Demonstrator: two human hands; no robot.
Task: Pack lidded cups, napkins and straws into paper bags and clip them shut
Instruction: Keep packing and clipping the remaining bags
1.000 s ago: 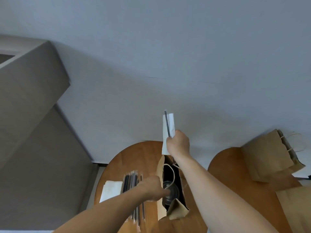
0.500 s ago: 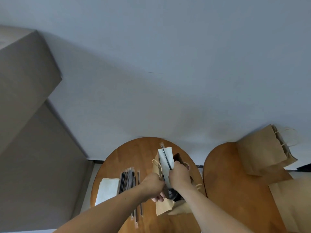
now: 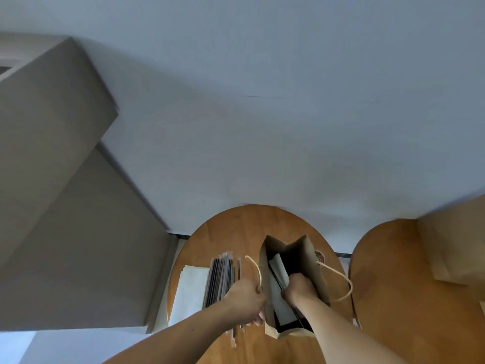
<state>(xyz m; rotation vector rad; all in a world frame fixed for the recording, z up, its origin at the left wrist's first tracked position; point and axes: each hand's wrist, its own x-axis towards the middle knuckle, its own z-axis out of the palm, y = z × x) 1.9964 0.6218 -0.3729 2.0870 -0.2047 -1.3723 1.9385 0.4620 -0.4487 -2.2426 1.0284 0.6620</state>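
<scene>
Kraft paper bag (image 3: 305, 254) stands between hands: light, flimsy, easily creased. Rim gripped by left hand (image 3: 246, 298); right hand (image 3: 299, 287), curled inside mouth, pinches limp napkin (image 3: 278, 266) just left of knuckles. Best held by rim.

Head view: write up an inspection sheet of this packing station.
Surface: round wooden table, with a second table to its right.
Job's things: open paper bag upright on the round table, napkin inside it; napkin stack and straws lying left of it; no cup or clip seen.
Clutter: small unclear item behind the bag; other bags on the second table.
Hands: left hand grips the bag's left wall; right hand is inside the bag, holding the napkin.
Cables: nothing seen.
Surroundings: grey wall, taupe cabinet at left.
</scene>
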